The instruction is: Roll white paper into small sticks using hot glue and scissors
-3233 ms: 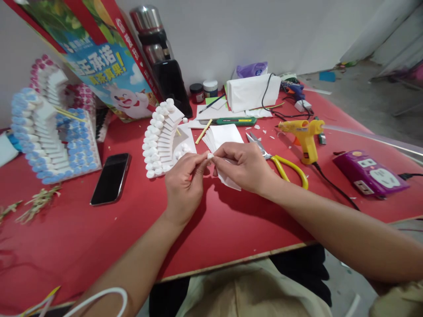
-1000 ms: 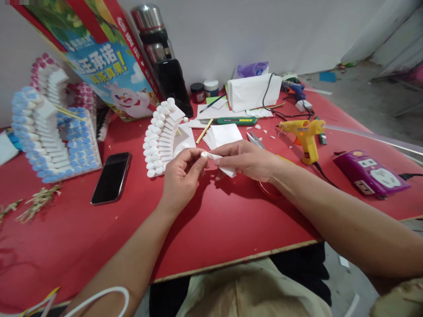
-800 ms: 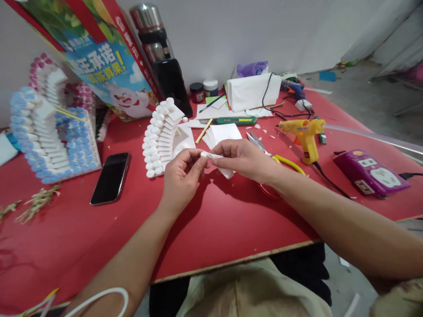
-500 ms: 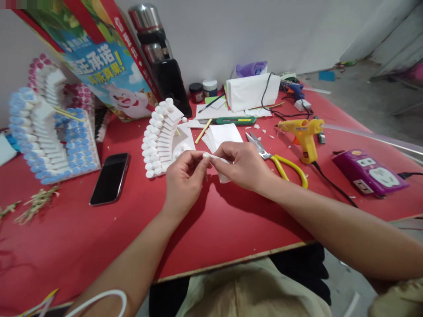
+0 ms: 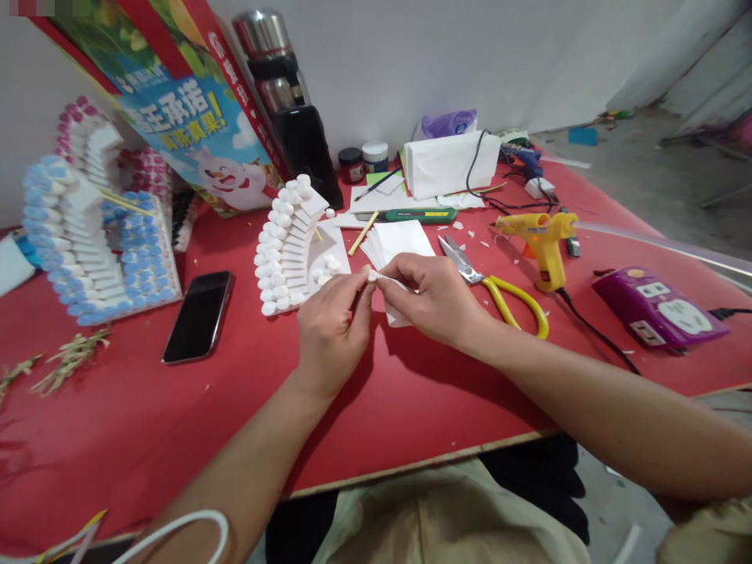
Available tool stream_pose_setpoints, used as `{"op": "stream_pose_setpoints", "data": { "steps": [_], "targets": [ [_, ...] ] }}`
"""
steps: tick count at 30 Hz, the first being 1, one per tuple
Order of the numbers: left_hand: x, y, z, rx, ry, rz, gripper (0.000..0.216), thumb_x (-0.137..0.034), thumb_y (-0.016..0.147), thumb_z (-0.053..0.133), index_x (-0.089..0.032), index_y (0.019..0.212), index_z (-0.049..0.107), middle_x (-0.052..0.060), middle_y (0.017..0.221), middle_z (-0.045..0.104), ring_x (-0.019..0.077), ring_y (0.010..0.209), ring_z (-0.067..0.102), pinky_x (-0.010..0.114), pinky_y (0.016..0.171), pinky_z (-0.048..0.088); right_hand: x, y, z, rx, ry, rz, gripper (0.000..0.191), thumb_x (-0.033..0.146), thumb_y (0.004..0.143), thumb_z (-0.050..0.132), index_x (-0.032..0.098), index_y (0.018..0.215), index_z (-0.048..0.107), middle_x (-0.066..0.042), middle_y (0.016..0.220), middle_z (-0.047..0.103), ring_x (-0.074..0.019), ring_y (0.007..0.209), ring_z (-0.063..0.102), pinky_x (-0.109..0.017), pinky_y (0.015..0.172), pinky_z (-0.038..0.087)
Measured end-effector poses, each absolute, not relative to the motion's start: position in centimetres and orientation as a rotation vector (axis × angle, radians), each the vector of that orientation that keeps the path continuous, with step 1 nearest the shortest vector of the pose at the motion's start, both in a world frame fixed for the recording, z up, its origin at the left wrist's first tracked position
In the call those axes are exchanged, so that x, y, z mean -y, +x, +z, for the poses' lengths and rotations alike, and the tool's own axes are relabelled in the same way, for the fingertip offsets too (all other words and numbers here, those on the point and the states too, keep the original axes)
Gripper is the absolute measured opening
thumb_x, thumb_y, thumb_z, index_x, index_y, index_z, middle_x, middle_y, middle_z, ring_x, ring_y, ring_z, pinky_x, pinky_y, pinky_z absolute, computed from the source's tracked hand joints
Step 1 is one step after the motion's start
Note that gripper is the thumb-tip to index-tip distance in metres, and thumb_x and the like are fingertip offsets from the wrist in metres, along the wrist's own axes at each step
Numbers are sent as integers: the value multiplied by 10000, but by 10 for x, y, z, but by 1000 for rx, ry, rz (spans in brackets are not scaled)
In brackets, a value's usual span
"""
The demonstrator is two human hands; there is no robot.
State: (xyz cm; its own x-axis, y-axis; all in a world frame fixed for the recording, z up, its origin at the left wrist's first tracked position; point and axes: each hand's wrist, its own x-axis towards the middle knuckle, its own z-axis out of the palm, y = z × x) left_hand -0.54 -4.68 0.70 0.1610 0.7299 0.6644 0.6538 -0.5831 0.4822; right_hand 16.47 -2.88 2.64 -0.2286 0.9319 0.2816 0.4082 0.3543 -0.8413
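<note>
Just above the red table, my two hands meet over a piece of white paper [image 5: 397, 316] whose end is rolled tight. My left hand [image 5: 334, 333] pinches the rolled tip between thumb and fingers. On the other side, my right hand [image 5: 435, 301] grips the paper with closed fingers, hiding much of it. Behind my left hand stands a curved white model [image 5: 280, 247] with stepped slats and an edge of small white rolls. A stack of white paper sheets [image 5: 405, 239] lies just beyond my fingers. Scissors with yellow handles [image 5: 514, 301] rest right of my right hand.
Farther right are a yellow glue gun [image 5: 544, 243] and a purple power strip [image 5: 661, 305] with cables. A green cutter [image 5: 420, 215] lies behind the paper stack. At left are a phone [image 5: 198, 317], a blue-and-white model [image 5: 88, 243], a large printed box [image 5: 176, 110] and a flask [image 5: 264, 35].
My left fingers have shifted slightly along the rolled tip, with the thumb now more upright. My right hand keeps its grip on the paper. The view has moved a little.
</note>
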Motion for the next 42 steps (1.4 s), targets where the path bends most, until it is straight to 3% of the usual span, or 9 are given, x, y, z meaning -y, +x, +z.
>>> {"op": "stream_pose_setpoints", "data": {
  "steps": [5, 20, 31, 37, 42],
  "targets": [
    [49, -6, 5, -1305, 2375, 1358, 298, -163, 995, 525, -188, 1216, 724, 76, 961, 783, 198, 866, 734, 328, 845, 555, 26, 166, 25, 1766, -1191, 831, 180, 243, 882, 604, 180, 715, 630, -10, 645, 666, -125, 580, 530, -247, 571, 400],
    [48, 0, 13, -1316, 1705, 1383, 182, -326, 944, 681, -178, 1023, 752, 20, 826, 757, 137, 676, 713, 246, 691, 573, 28, 165, 30, 1894, -1147, 747, 218, 249, 929, 577, 170, 733, 631, -1, 610, 641, -115, 556, 475, -268, 579, 335],
    [48, -2, 7, -1331, 2234, 1425, 246, -193, 991, 569, -192, 1159, 749, 54, 906, 779, 160, 775, 716, 305, 803, 562, 26, 166, 26, 1903, -1161, 694, 224, 242, 956, 555, 164, 758, 626, -15, 641, 629, -130, 600, 525, -275, 602, 351],
    [39, -15, 15, -1149, 1602, 1344, 124, -275, 864, 779, -220, 966, 823, 8, 810, 767, 134, 606, 706, 268, 650, 609, 15, 180, 29, 1964, -910, 842, 183, 247, 938, 613, 137, 818, 697, -9, 675, 656, -107, 593, 533, -239, 569, 391],
    [30, -26, 16, -1022, 1547, 1164, 232, -290, 863, 778, -245, 1087, 821, 23, 855, 769, 145, 609, 707, 292, 628, 624, 13, 182, 30, 1970, -844, 902, 186, 230, 940, 625, 138, 797, 700, -19, 716, 682, -100, 607, 546, -230, 574, 414]
  ]
}}
